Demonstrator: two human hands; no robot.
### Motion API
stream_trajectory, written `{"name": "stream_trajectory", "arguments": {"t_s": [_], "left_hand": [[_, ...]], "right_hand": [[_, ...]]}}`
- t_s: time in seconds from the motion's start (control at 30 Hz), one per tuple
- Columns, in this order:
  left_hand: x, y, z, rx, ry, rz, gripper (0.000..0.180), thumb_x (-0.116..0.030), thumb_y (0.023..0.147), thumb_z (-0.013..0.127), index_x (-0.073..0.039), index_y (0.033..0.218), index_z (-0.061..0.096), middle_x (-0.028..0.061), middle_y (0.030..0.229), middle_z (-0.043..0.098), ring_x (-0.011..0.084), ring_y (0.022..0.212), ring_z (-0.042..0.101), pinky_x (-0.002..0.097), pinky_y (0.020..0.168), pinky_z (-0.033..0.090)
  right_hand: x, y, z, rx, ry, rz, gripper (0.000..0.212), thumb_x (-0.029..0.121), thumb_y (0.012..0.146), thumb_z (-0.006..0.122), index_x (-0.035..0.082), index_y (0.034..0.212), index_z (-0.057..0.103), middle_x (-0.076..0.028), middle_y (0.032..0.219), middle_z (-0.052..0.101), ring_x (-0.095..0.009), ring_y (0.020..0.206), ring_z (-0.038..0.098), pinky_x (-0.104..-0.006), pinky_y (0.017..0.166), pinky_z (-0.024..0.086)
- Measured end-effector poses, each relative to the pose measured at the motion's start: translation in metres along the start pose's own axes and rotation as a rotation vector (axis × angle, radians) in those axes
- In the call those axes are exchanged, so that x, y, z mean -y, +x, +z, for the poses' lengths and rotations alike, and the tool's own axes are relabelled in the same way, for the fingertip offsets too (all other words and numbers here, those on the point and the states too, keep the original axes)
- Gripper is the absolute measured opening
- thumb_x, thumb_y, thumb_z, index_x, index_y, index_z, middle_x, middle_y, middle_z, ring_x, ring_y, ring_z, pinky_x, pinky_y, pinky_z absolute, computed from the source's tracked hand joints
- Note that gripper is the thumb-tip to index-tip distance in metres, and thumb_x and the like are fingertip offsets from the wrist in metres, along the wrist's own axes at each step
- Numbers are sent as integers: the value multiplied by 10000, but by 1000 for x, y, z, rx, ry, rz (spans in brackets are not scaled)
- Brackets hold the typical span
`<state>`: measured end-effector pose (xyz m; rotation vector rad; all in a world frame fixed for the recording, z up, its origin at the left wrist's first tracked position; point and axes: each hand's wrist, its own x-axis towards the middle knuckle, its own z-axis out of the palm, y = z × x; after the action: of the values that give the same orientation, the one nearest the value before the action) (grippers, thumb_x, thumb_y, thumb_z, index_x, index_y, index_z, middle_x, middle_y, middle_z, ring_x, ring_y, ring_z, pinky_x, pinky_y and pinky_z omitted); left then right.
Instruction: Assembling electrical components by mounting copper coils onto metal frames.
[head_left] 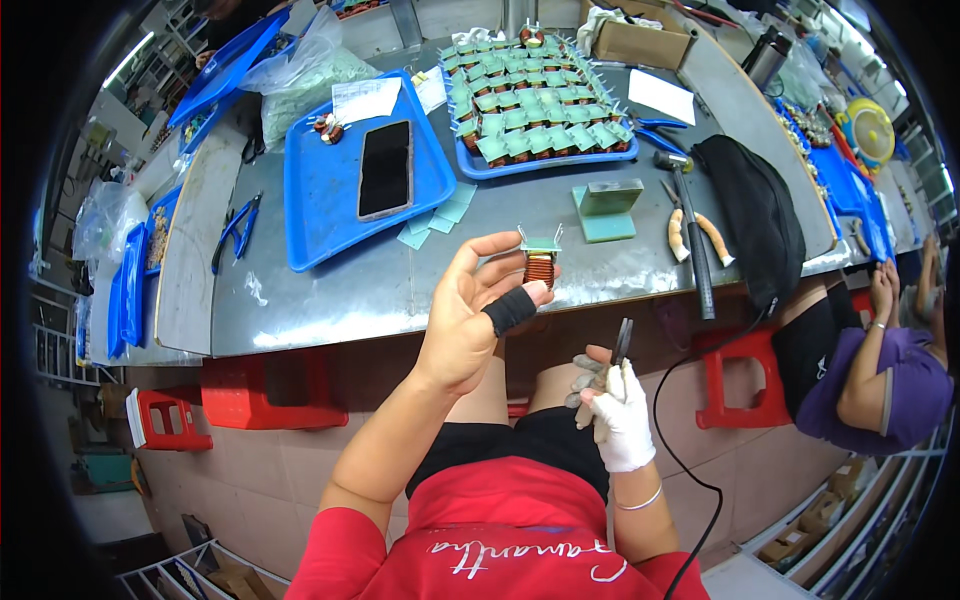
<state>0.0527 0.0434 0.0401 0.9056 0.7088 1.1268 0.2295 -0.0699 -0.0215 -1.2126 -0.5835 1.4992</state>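
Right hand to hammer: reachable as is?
Likely yes: the hammer lies on the bench, handle toward its near edge, with nothing evidently in between. But the right hand holds a dark tool it may first need to put down.

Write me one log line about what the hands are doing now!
left hand: holds copper-wound coil | right hand: gloved, holds dark two-pronged tool | on table: coils in blue tray, hammer

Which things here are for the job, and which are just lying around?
Seemingly for the job:
copper-wound coil in left hand
dark-tipped tool in right hand
similar coils in a blue tray

Probably just lying around:
smartphone
black pouch
black flask
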Motion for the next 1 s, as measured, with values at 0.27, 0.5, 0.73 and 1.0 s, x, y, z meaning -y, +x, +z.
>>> {"name": "stream_trajectory", "arguments": {"t_s": [0.27, 0.5, 0.73, 1.0], "left_hand": [[1, 7, -10, 32, -404, -91, 560, -169, 969, 554, -62, 1443, 275, 250, 1312, 476, 364, 1225, 525, 370, 1017, 494], [6, 13, -18, 28, -573, -180, 500, -195, 998, 504, -81, 1437, 294, 230, 1314, 477, 362, 1206, 540, 346, 1003, 506], [6, 15, -18, -29, -485, -181, 501, -236, 988, 534, -80, 1420, 335, 184, 1272, 527, 338, 1162, 579, 320, 964, 528], [3, 13, -17, -37, -315, -141, 519, -188, 970, 573, -91, 1435, 364, 140, 1180, 598, 235, 1090, 618, 306, 942, 523]], "right_hand": [[-10, 11, -17, -11, 279, 8, 463, 88, 791, 559, -24, 1232, 480, -162, 1067, 578, -234, 896, 601, -367, 792, 518], [-18, 18, -16, -28, 324, 85, 465, 83, 780, 567, -31, 1223, 483, -168, 1049, 578, -233, 850, 609, -381, 766, 530], [-21, 24, -16, -1, 346, 105, 429, 44, 805, 565, -34, 1220, 491, -151, 1024, 592, -225, 827, 625, -332, 718, 532], [-23, 23, -14, -2, 372, 123, 433, 35, 787, 570, -36, 1207, 488, -156, 1018, 583, -238, 824, 624, -362, 728, 530]]}}
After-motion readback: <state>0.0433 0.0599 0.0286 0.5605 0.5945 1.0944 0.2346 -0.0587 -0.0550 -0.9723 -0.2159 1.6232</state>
